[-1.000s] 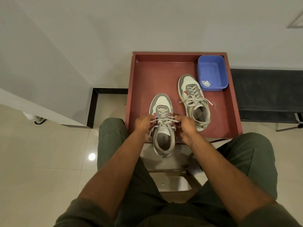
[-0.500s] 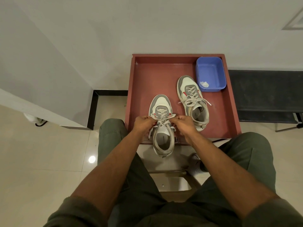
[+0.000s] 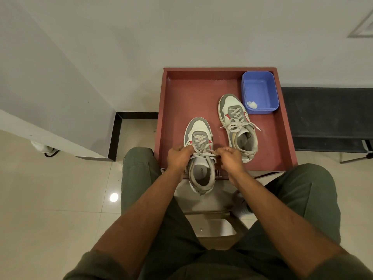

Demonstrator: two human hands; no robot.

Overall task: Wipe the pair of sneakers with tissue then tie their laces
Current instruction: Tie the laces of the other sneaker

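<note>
Near sneaker [image 3: 199, 158] sits at the front edge of the red table [image 3: 177, 102], heel overhanging. Left hand [image 3: 178, 156] and right hand [image 3: 230, 157] each pinch its laces [image 3: 201, 152]. Second sneaker [image 3: 238, 126] lies beside the blue tub [image 3: 260, 91], which holds the tissue [image 3: 251, 104].

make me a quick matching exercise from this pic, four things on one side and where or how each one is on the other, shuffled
Things:
1. near sneaker
2. far sneaker
3. blue tub
4. tissue wad

States:
A. stands in the far right corner of the red tray
B. lies inside the tub
C. laces pinched by the left hand and right hand
D. untouched, lace ends splayed loose

Pairs: 1-C, 2-D, 3-A, 4-B
</note>
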